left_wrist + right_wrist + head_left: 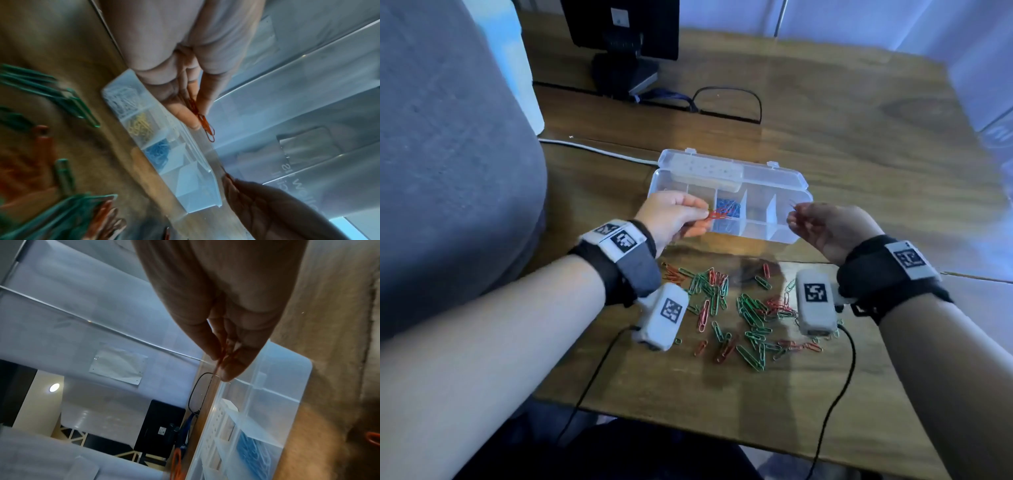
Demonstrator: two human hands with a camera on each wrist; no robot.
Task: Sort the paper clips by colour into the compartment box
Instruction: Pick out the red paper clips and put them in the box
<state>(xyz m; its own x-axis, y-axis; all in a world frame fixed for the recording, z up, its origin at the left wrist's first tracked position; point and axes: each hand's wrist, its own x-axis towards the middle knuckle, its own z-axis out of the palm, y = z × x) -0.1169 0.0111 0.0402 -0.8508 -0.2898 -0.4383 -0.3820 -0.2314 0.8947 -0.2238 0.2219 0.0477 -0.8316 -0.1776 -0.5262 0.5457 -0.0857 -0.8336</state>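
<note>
A clear compartment box stands open on the wooden table, with blue clips in one compartment; the left wrist view also shows white clips and yellow clips in others. My left hand pinches a small bunch of red clips over the box's left part. My right hand pinches a red clip above the box's right end. Loose green and red clips lie scattered on the table in front of the box.
A monitor stand and black cables sit at the back of the table. A grey padded surface rises on the left. A white cable runs behind the box. Wrist camera cords trail off the near table edge.
</note>
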